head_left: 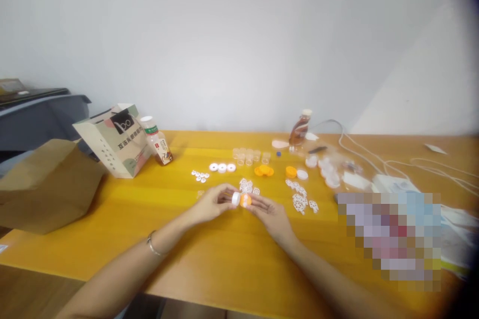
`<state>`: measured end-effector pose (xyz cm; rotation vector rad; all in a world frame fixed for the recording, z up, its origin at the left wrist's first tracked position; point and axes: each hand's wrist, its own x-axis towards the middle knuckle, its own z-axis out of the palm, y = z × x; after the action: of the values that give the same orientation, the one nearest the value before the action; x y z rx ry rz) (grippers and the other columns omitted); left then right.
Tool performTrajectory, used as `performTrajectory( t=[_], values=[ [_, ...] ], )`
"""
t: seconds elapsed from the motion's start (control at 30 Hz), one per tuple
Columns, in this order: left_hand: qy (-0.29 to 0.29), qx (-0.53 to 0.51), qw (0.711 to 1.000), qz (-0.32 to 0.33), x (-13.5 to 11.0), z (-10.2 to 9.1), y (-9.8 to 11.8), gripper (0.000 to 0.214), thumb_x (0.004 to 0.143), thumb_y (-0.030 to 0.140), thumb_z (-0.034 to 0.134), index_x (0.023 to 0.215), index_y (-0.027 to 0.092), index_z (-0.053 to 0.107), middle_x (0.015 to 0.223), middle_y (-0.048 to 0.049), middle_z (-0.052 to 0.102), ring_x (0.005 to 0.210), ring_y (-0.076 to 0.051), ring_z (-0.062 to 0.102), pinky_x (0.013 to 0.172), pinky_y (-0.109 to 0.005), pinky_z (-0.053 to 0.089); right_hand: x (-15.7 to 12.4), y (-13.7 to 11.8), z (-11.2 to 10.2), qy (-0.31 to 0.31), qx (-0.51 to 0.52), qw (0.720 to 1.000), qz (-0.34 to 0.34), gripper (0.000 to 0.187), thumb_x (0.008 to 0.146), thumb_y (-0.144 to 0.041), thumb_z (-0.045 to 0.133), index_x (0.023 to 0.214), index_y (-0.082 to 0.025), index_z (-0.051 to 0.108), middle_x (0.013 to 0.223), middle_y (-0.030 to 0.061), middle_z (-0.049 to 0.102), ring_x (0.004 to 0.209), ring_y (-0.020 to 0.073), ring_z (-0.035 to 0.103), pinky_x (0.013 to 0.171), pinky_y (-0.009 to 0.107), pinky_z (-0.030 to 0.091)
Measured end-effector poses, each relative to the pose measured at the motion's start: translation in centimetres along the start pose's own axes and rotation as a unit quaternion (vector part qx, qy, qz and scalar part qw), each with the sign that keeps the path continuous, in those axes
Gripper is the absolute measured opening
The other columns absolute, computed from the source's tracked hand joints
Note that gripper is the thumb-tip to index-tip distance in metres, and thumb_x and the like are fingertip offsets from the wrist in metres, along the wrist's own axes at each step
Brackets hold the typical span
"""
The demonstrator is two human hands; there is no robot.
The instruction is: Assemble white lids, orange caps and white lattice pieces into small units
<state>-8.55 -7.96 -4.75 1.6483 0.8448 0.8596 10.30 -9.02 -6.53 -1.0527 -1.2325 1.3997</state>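
Between thumb and fingers, my left hand grips a small white round cap. My right hand pinches an orange round cap with a pale inner part, held close beside the white one. Whether the two pieces touch is hard to tell. Just beyond my hands lie white openwork discs. Farther back are orange caps, white rings with dark centres, and clear cups. More white openwork pieces lie to the right of my right hand.
Small white pieces lie left of centre. A paper bag, a white-capped bottle and a brown bag stand left. At the back right are a brown bottle, clear plastic pieces and white cables.
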Motion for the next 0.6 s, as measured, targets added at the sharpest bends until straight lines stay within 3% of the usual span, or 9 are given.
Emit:
performTrajectory(
  t=[0.17, 0.33, 0.6],
  values=[
    [0.022, 0.130, 0.991, 0.036, -0.3, 0.8, 0.8, 0.031, 0.074, 0.019, 0.058, 0.104, 0.016, 0.050, 0.099, -0.0078, 0.059, 0.090, -0.016, 0.057, 0.082, -0.032, 0.044, 0.0, 0.1, 0.0, -0.006, 0.008, 1.000, 0.005, 0.031, 0.056, -0.025, 0.072, 0.086, -0.022, 0.067, 0.083, 0.0026, 0.071, 0.089, 0.0229, 0.062, 0.086, 0.038, 0.046],
    [0.025, 0.283, 0.953, 0.101, -0.7, 1.4, 1.5, 0.029, 0.079, 0.018, 0.052, 0.107, 0.021, 0.051, 0.102, -0.0053, 0.056, 0.094, -0.016, 0.053, 0.083, -0.030, 0.043, -0.1, 0.3, -0.1, -0.020, 0.028, 0.999, 0.037, 0.034, 0.055, -0.026, 0.073, 0.088, -0.021, 0.067, 0.082, 0.0036, 0.071, 0.087, 0.0233, 0.063, 0.085, 0.039, 0.046],
    [0.022, 0.392, 0.905, 0.162, -0.6, 1.7, 0.2, 0.028, 0.084, 0.018, 0.043, 0.111, 0.020, 0.048, 0.105, -0.0060, 0.055, 0.097, -0.015, 0.051, 0.084, -0.028, 0.043, -0.1, 0.9, 0.0, -0.018, 0.106, 0.991, 0.083, 0.035, 0.053, -0.027, 0.075, 0.086, -0.018, 0.068, 0.088, 0.0051, 0.070, 0.085, 0.0209, 0.063, 0.086, 0.038, 0.047]
  ],
)
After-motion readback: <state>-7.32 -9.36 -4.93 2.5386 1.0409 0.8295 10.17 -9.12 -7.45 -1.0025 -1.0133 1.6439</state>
